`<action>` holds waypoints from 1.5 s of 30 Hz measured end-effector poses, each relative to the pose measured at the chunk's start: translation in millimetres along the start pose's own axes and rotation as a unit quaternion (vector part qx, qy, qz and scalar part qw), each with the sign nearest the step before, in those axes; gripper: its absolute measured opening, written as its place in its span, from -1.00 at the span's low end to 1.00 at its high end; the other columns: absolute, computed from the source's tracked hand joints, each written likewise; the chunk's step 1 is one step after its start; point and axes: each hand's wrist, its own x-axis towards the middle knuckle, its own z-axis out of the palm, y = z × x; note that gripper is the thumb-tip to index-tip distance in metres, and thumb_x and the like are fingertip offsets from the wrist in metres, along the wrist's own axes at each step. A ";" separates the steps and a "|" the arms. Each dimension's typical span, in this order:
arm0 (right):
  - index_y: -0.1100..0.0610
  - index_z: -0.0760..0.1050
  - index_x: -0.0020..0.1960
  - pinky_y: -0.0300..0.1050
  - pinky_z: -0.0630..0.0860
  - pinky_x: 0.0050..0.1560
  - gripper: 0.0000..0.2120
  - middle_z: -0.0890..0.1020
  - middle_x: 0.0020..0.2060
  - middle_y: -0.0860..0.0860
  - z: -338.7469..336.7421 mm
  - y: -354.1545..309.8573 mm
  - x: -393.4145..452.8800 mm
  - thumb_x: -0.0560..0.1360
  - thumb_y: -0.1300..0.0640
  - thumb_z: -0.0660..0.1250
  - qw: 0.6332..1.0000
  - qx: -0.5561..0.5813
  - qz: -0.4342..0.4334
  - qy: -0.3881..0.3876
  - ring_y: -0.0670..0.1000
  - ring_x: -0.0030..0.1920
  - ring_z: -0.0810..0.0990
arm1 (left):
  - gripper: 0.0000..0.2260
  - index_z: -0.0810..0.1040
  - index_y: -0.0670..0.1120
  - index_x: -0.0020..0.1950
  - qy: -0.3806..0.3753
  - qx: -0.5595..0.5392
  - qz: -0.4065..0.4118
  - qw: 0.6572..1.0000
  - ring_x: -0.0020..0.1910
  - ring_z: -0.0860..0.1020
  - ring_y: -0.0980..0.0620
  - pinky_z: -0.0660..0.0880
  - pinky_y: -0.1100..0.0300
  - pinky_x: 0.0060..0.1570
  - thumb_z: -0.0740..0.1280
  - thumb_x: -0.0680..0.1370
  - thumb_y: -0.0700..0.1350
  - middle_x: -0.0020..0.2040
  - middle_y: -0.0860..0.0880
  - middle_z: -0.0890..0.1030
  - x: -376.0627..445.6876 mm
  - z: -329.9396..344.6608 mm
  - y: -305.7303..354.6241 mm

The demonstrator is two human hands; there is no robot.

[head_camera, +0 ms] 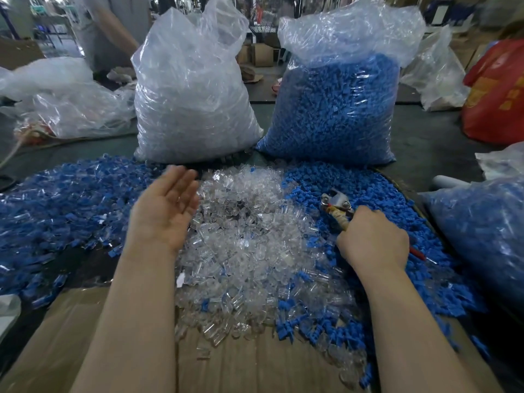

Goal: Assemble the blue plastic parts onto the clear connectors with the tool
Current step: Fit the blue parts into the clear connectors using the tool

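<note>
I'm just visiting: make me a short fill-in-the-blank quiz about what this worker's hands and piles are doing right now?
1. The right hand grips the ____.
2. The left hand is held palm up and ____.
3. The heap of clear connectors lies between two heaps coloured ____.
4. The tall bag of blue parts stands to the ____ of the clear bag.

Missing words: tool; open; blue; right

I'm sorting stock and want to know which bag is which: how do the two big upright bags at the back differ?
The left bag holds clear connectors; the right bag holds blue parts. The left bag's open top rises to a loose peak, while the right bag's top is crumpled lower and wider. Both are clear plastic, stand upright behind the loose piles and look well filled.
</note>
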 end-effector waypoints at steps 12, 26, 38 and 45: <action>0.11 0.35 -0.10 -0.06 0.19 -0.34 -0.87 0.37 -0.38 -0.01 -3.9 1.0 0.6 0.47 0.14 0.31 0.997 0.052 -0.008 0.054 0.01 -0.42 0.29 | -0.84 0.63 0.06 0.10 -0.176 0.661 0.113 0.720 -0.19 0.54 0.24 0.49 0.31 -0.19 0.43 0.53 0.01 -0.02 0.16 0.62 -28.3 49.1 -45.3; -0.04 0.39 -0.08 -0.06 0.28 -0.23 -0.81 0.46 -0.28 -0.08 -2.4 -9.2 6.2 0.50 -0.06 0.39 0.959 0.268 -0.031 0.090 0.07 -0.22 0.40 | -0.87 0.53 0.08 -0.12 -0.160 0.653 0.169 0.721 -0.36 0.58 0.15 0.50 0.25 -0.40 0.31 0.61 -0.09 -0.25 0.11 0.61 -26.3 50.1 -50.2; 0.05 0.57 -0.01 0.15 0.56 -0.02 -0.88 0.66 -0.16 -0.07 -12.6 -20.0 -4.0 0.50 0.03 0.41 0.888 0.441 -0.104 0.075 0.07 -0.12 0.61 | -0.92 0.60 -0.13 0.03 -0.172 0.215 0.019 0.961 -0.11 0.71 0.05 0.62 0.23 -0.04 0.34 0.58 -0.24 -0.18 -0.03 0.72 -35.0 65.0 -42.9; 0.09 0.55 -0.12 0.13 0.56 -0.16 -0.88 0.61 -0.31 0.00 -14.3 -26.1 -10.0 0.48 0.07 0.45 0.840 0.519 -0.137 0.076 0.08 -0.26 0.56 | -0.80 0.65 -0.21 0.07 -0.189 0.090 -0.047 0.977 -0.04 0.70 0.01 0.62 0.26 -0.05 0.38 0.48 -0.38 -0.06 -0.14 0.72 -36.2 67.5 -44.3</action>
